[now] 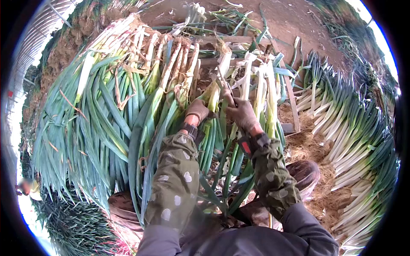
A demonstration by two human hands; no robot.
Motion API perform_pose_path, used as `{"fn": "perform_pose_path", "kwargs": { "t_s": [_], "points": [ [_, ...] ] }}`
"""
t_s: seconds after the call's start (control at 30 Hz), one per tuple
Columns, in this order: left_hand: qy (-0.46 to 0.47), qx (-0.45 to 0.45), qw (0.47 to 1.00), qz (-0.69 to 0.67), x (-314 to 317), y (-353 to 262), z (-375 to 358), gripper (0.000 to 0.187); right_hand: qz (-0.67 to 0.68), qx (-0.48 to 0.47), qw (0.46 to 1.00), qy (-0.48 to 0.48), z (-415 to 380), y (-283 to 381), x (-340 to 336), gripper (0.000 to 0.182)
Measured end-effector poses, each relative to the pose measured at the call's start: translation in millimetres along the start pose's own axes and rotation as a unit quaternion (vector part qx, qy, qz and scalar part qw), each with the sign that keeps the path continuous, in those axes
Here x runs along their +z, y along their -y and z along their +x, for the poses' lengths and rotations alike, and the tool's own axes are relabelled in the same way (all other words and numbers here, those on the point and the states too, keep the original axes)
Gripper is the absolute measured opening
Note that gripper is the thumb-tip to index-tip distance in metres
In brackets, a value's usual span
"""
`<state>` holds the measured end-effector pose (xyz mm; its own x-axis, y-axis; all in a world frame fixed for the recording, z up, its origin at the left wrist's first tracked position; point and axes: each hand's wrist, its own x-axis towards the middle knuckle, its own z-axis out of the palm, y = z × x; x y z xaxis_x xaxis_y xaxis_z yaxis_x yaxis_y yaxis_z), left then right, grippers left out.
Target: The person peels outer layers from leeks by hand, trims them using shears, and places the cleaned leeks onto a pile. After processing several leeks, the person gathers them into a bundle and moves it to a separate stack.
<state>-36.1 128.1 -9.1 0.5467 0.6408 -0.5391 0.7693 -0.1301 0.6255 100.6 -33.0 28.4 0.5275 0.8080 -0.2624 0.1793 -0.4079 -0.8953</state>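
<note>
My left hand (199,110), in a brown glove, is closed round the stem of a leek (212,94) whose leaves hang down toward my lap. Close by on the right, my gloved right hand (242,114) grips a knife (224,81). Its thin blade points up and away from me, alongside the held leek's pale stem. White, peeled leeks (260,87) lie just beyond and right of that hand. To the left spreads a big heap of unpeeled leeks (98,111), with brown, dirty root ends at the far side.
A wooden frame (291,100) lies under the white leeks. Rows of cleaned leeks (337,136) run along the right, beside straw-like root scraps (318,170). Leaf trimmings (232,21) litter the soil ahead. Another person (28,187) is at the far left edge.
</note>
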Motion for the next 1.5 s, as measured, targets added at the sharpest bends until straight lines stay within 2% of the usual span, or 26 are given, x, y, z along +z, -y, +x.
{"fn": "perform_pose_path", "kwargs": {
  "t_s": [0.03, 0.17, 0.27, 0.4, 0.5, 0.57, 0.63, 0.7, 0.77, 0.83, 0.87, 0.9, 0.97, 1.0, 1.07, 1.13, 1.2, 1.23, 1.27, 1.3, 1.33, 1.37, 1.4, 1.43, 1.47, 1.5],
  "points": [
    [0.012, 0.012, 0.999, -0.04, 4.2, 1.0, -2.5, 0.044, -0.064, -0.056, 0.996, -0.025, -9.8, -13.1, -2.4, 0.034],
    [0.041, 0.046, 0.987, -0.147, 30.1, 9.0, -19.9, 0.039, -0.086, -0.017, 0.995, -0.05, -71.0, -13.5, -16.2, 0.036],
    [0.018, 0.089, 0.996, -0.004, 37.2, 2.6, -36.1, 0.035, -0.078, -0.013, 0.996, -0.052, -97.9, -17.1, -19.0, 0.034],
    [-0.059, 0.139, 0.977, 0.151, 51.7, 5.9, -70.5, 0.044, -0.045, -0.026, 0.997, -0.052, -141.3, -15.2, -18.6, 0.041],
    [-0.036, 0.165, 0.98, 0.105, 55.9, 23.2, -69.7, 0.043, -0.128, -0.001, 0.992, 0.012, -178.1, -13.4, -21.0, 0.044],
    [0.037, 0.132, 0.991, -0.009, 53.1, 34.1, -66.8, 0.04, -0.121, 0.015, 0.992, -0.016, -201.1, -12.1, -22.1, 0.038],
    [0.039, 0.126, 0.988, -0.075, 58.2, 37.4, -69.5, 0.031, -0.088, 0.028, 0.996, -0.016, -222.4, -12.1, -21.9, 0.039],
    [0.044, 0.111, 0.975, -0.187, 70.1, 40.3, -68.2, 0.029, -0.127, -0.027, 0.992, 0.005, -242.5, -24.8, -20.2, 0.042],
    [0.045, 0.083, 0.965, -0.244, 82.9, 42.1, -66.6, 0.025, -0.133, 0.009, 0.991, 0.006, -251.1, -27.8, -23.0, 0.043],
    [0.023, 0.063, 0.958, -0.28, 100.5, 39.9, -67.1, 0.024, -0.123, 0.002, 0.992, -0.014, -246.3, -27.2, -27.4, 0.041],
    [0.007, 0.099, 0.954, -0.283, 118.9, 53.6, -51.7, 0.024, -0.146, -0.013, 0.989, -0.027, -238.4, -28.8, -30.4, 0.035],
    [0.027, 0.111, 0.95, -0.292, 124.1, 50.3, -53.8, 0.024, -0.093, -0.013, 0.994, -0.052, -229.0, -28.3, -32.6, 0.033],
    [0.063, 0.136, 0.939, -0.309, 129.8, 42.7, -57.7, 0.025, -0.134, -0.005, 0.987, -0.089, -198.7, -32.1, -40.7, 0.031],
    [0.027, 0.165, 0.971, -0.171, 123.8, 37.0, -61.2, 0.025, -0.14, -0.008, 0.986, -0.086, -185.0, -30.0, -46.7, 0.031],
    [0.043, 0.131, 0.969, -0.206, 119.9, 25.8, -73.3, 0.025, -0.168, -0.04, 0.98, -0.1, -160.2, -28.0, -55.1, 0.033],
    [0.054, 0.076, 0.957, -0.276, 124.9, 23.5, -77.9, 0.024, -0.176, -0.013, 0.978, -0.113, -141.7, -21.4, -63.6, 0.036],
    [0.058, 0.092, 0.941, -0.322, 132.5, 28.8, -75.2, 0.023, -0.179, 0.014, 0.977, -0.116, -124.8, -18.3, -73.2, 0.041],
    [0.058, 0.098, 0.932, -0.344, 135.1, 33.1, -73.9, 0.022, -0.201, 0.022, 0.973, -0.108, -119.6, -16.8, -77.8, 0.032],
    [0.11, 0.065, 0.902, -0.412, 139.7, 30.8, -76.3, 0.02, -0.182, 0.029, 0.977, -0.105, -116.1, -17.3, -81.5, 0.033],
    [0.146, 0.08, 0.86, -0.482, 152.8, 38.0, -73.2, 0.022, -0.161, 0.034, 0.981, -0.099, -112.8, -18.2, -83.8, 0.033],
    [0.051, 0.167, 0.946, -0.272, 175.7, 62.4, -39.2, 0.023, -0.172, 0.02, 0.98, -0.095, -111.2, -19.2, -88.3, 0.035],
    [0.052, 0.248, 0.947, -0.199, 166.5, 41.2, -63.1, 0.025, -0.184, 0.022, 0.978, -0.092, -108.0, -24.3, -91.4, 0.037],
    [0.106, 0.231, 0.914, -0.316, 191.7, 47.4, -50.2, 0.024, -0.185, 0.015, 0.978, -0.098, -105.9, -31.8, -94.1, 0.038],
    [0.016, 0.332, 0.933, -0.141, 217.1, 61.4, -26.4, 0.026, -0.187, 0.01, 0.977, -0.104, -106.4, -37.5, -92.1, 0.04],
    [0.045, 0.279, 0.944, -0.17, 224.1, 43.1, -39.2, 0.027, -0.168, -0.007, 0.98, -0.106, -110.7, -35.1, -87.7, 0.041],
    [0.007, 0.351, 0.936, -0.039, 215.3, 27.7, -51.9, 0.026, -0.15, -0.023, 0.982, -0.111, -114.7, -31.4, -85.8, 0.041]
  ]
}}
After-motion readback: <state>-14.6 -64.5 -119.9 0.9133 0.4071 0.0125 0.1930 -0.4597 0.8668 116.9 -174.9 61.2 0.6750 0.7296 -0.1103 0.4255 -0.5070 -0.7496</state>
